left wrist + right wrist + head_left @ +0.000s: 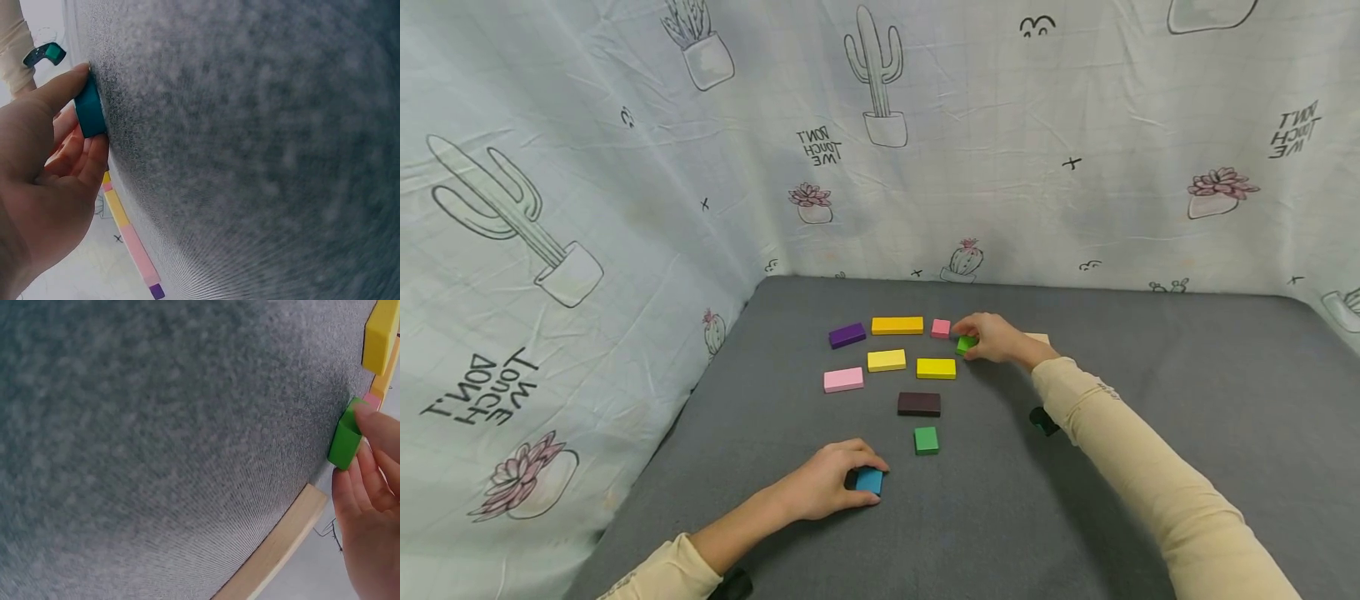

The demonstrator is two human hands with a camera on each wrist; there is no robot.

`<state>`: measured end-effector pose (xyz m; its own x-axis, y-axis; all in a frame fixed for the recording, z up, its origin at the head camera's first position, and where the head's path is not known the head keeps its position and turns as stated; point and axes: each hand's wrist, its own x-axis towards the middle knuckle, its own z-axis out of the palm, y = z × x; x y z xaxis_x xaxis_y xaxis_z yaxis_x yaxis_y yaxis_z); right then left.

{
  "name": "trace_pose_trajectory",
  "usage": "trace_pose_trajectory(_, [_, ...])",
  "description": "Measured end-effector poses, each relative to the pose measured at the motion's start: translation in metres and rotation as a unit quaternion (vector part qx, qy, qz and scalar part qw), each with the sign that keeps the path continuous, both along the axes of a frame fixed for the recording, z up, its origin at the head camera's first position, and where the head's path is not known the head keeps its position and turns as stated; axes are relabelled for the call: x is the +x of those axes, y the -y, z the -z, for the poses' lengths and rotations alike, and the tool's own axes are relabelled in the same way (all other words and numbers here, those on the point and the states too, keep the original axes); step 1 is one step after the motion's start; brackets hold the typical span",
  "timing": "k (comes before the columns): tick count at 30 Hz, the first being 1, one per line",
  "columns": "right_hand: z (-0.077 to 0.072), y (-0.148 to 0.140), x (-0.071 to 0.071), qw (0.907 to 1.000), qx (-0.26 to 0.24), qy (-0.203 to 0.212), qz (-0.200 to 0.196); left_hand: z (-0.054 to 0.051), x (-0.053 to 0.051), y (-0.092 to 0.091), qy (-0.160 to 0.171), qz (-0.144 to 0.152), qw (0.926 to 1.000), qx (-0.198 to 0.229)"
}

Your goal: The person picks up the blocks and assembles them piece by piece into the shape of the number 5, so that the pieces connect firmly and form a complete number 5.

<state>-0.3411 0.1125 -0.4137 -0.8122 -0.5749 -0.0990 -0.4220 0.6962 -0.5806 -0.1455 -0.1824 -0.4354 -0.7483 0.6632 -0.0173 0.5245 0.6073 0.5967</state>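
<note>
Near the front of the grey table, my left hand (827, 481) pinches a blue block (870, 481) between thumb and fingers; the left wrist view shows this block (91, 109) at the cloth surface. Farther back, my right hand (996, 337) pinches a light green block (966, 344), seen again as a green block (345, 437) in the right wrist view. Just left of that hand lies a small pink block (941, 328). A pale wooden block (1038, 338) is partly hidden behind the right wrist. A darker green block (927, 441) sits right of the left hand.
Between the hands lie a dark brown block (919, 404), yellow blocks (936, 368), (887, 360) and a long pink block (843, 379). Behind them are an orange-yellow block (897, 326) and a purple block (847, 335). A cactus-print cloth (1000, 167) hangs along the table's back and left.
</note>
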Motion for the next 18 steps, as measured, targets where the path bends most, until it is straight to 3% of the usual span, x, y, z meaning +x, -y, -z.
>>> trace_pose_trajectory(7, [0.0011, 0.0, -0.0014, 0.9998, 0.017, -0.01, -0.005, 0.0, -0.0005, 0.0, 0.002, 0.001, 1.0, -0.001])
trace_pose_trajectory(18, [-0.0053, -0.0034, -0.0031, 0.9998, 0.017, 0.007, 0.01, 0.0, 0.0003, 0.0, 0.0, 0.0, 1.0, -0.001])
